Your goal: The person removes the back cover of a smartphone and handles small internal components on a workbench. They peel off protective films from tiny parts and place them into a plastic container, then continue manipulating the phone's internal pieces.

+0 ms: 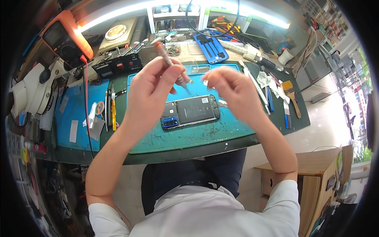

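Observation:
My left hand (153, 83) is closed round a slim precision screwdriver (164, 56), its reddish-brown end up and its tip slanting down to the right. Below that tip an opened smartphone (196, 109) lies on the blue work mat (169, 140). Its black battery faces up, and the blue-framed camera cluster is at its left end. Over the mat, beyond the phone's right end, my right hand (233, 90) has its fingers curled and pressed together. It is slightly blurred, and whatever the fingertips may pinch is hidden.
A blue phone back cover (212, 46) lies at the far side. An orange multimeter (67, 39) and a black power unit (117, 65) stand at the left. Tweezers and a yellow knife (113, 110) lie left of the mat, brushes (292, 98) right.

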The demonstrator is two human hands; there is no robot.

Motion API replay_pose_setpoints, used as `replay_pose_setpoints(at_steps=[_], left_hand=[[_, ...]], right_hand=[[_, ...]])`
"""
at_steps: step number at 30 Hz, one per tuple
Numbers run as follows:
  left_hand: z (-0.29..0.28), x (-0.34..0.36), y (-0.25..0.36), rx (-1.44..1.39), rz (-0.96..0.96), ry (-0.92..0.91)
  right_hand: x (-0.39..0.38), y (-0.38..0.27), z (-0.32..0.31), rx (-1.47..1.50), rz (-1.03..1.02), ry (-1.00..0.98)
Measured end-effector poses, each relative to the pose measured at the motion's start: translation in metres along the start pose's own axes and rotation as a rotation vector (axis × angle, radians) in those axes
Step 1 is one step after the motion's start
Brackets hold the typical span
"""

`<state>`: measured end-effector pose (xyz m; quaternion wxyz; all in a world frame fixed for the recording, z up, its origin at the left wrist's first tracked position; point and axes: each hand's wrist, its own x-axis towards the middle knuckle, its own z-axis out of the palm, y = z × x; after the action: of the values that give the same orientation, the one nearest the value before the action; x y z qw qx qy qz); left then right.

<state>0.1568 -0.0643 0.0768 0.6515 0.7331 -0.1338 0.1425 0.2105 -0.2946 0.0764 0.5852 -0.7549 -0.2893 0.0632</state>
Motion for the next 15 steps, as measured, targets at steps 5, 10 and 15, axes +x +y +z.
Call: replay_pose_setpoints(at_steps=[5, 10, 15], left_hand=[[0.009, 0.008, -0.009, 0.592, 0.255, -0.061], [0.005, 0.010, -0.026, 0.598, 0.159, -0.120], [-0.041, -0.036, -0.036, 0.804, -0.042, -0.321]], right_hand=[[0.018, -0.019, 0.005, -0.118, -0.298, 0.086], [0.034, 0.011, 0.010, -0.225, -0.404, 0.233], [0.035, 0.047, 0.000, -0.374, -0.476, 0.313]])
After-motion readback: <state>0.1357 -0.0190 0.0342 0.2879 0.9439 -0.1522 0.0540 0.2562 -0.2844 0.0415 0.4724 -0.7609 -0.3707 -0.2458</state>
